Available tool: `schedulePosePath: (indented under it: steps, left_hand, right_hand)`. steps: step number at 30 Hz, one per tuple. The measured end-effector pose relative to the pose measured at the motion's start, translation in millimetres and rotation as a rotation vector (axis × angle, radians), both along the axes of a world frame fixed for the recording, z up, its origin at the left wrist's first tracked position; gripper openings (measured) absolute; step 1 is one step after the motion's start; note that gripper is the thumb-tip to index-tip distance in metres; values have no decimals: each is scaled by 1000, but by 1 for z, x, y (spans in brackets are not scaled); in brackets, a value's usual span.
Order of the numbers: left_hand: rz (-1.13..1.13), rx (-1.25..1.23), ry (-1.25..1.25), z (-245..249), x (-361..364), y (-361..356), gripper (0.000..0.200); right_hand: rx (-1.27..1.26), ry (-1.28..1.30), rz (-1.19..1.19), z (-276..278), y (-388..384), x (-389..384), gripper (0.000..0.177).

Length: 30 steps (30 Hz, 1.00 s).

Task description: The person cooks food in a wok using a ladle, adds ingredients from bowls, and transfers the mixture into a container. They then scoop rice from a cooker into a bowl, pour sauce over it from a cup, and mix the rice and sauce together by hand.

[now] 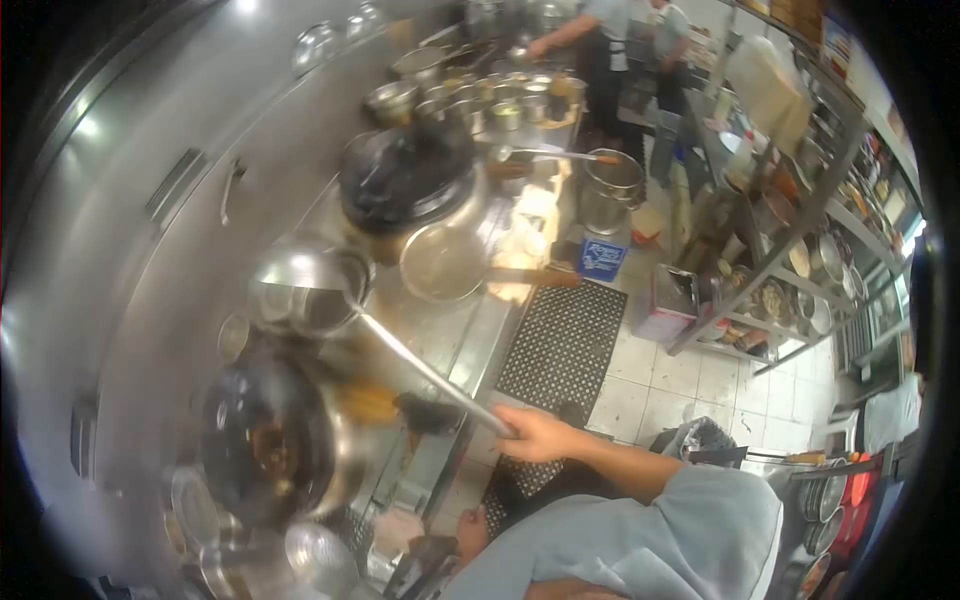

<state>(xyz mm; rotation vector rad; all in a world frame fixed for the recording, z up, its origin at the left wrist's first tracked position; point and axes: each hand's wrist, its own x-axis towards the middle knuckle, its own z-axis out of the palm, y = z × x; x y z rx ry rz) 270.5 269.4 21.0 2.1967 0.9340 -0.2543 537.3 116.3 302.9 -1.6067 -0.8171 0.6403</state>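
Note:
My right hand [535, 436] is closed round the end of a long metal ladle [420, 366]. The ladle's bowl is over a metal pot [335, 305] on the stove counter. My left hand [472, 530] is low by the counter's front edge, near a pale cloth [398, 530]; it is small and blurred, and what its fingers do is unclear. A dark wok [260, 440] sits on the near burner, with a yellow item [368, 402] and a black cloth [428, 413] beside it. Past the pot are a round strainer [442, 262] and another dark wok [405, 185].
Small metal containers [505, 115] stand at the counter's far end, near two people [605, 60]. A tall pot [612, 190] is above a blue box [603, 258]. Black mat [562, 345] covers part of the tiled floor. Shelving [780, 260] holds pans on the right.

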Motion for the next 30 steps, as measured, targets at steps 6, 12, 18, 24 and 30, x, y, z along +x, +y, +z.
schedulePosePath:
  steps: [6, 12, 18, 24, 30]
  left_hand:
    - [-406, -296, -409, 137, 223, -78, 39]
    - [-995, -542, -439, 222, 420, -151, 30]
    - [-801, -618, -353, 247, 561, -194, 34]
    - [-628, -1175, -165, 248, 677, -253, 29]
    - [-575, -1031, -198, 237, 805, -227, 18]
  right_hand:
    - [-107, 614, -312, -9, -138, 47, 25]
    - [-113, 700, -825, -54, -259, 93, 15]
    - [460, 1153, -827, -27, -320, 162, 10]
    - [469, 1033, -510, -13, -245, 323, 15]
    - [-373, 365, -251, -41, -274, 481, 58]
